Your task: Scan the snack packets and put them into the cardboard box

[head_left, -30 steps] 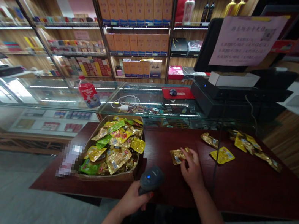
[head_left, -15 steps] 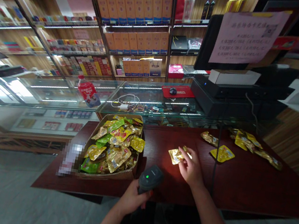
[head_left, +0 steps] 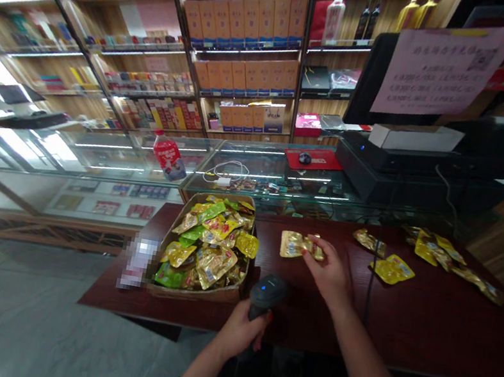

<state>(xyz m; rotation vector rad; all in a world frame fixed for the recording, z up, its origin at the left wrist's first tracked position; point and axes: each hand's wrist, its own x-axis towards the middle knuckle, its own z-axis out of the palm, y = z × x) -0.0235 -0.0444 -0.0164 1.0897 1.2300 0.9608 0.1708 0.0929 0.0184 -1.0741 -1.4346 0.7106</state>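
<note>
My left hand (head_left: pixel 243 330) is wrapped round the handle of a dark barcode scanner (head_left: pixel 268 290), whose top shows a small blue light. Between the fingers and thumb of my right hand (head_left: pixel 326 268) is a gold snack packet (head_left: pixel 293 245), held just above the dark red table (head_left: pixel 307 318). To the left of the scanner stands a cardboard box (head_left: pixel 208 296) heaped with gold, yellow and green snack packets (head_left: pixel 213 266). A yellow packet (head_left: pixel 392 269) and several gold ones (head_left: pixel 438 251) lie on the table to the right of my right hand.
A glass counter (head_left: pixel 253 179) behind the table bears a red-labelled bottle (head_left: pixel 170 156), a white cable (head_left: pixel 230 173) and a mouse (head_left: pixel 305 157) on a red mat. A monitor with a paper sign (head_left: pixel 443 73) stands at the right. A dark cable (head_left: pixel 372 275) crosses the table.
The gold packet in my right hand has turned and lies flatter, its printed side showing more. The scanner's light went from green to blue. The whole view has shifted somewhat.
</note>
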